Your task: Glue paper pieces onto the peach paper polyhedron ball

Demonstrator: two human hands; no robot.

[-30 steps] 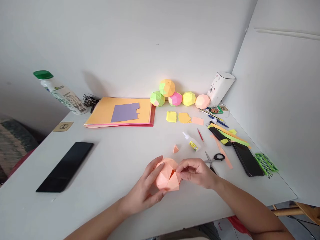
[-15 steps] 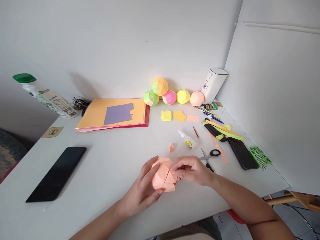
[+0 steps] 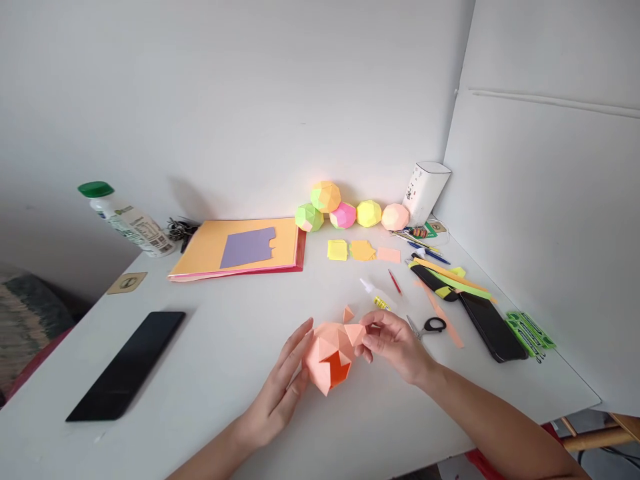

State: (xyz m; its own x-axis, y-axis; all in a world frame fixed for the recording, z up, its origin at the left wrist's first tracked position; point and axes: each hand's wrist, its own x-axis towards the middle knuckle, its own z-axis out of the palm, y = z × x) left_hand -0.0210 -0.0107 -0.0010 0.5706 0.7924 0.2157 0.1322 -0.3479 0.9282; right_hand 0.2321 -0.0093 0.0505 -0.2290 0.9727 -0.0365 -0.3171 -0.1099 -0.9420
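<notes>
A peach paper ball (image 3: pixel 321 352) made of triangular facets is held above the front of the desk. Its near side has a jagged hole that shows a deeper orange inside. My left hand (image 3: pixel 284 383) supports the ball's left side, fingers along it and thumb below. Between thumb and fingertips, my right hand (image 3: pixel 395 341) pinches a peach paper triangle (image 3: pixel 355 333) at the ball's upper right. Whether this triangle is joined to the ball I cannot tell. Just behind lies a small loose peach paper piece (image 3: pixel 349 313). The glue bottle (image 3: pixel 381 303) is partly hidden by my right hand.
Scissors (image 3: pixel 434 325), a red pencil-like stick (image 3: pixel 395 283) and a phone (image 3: pixel 487 323) lie to the right. Several finished paper balls (image 3: pixel 369 213) line the wall behind small paper stacks (image 3: pixel 337 250). Leftward are coloured sheets (image 3: pixel 200 250), a black tablet-like slab (image 3: pixel 127 365) and a white bottle (image 3: pixel 140 233).
The ball has turned, bringing its hole to the front. My right fingers have pulled the triangle outward from the ball's surface. The camera view has shifted, so the desk appears lower.
</notes>
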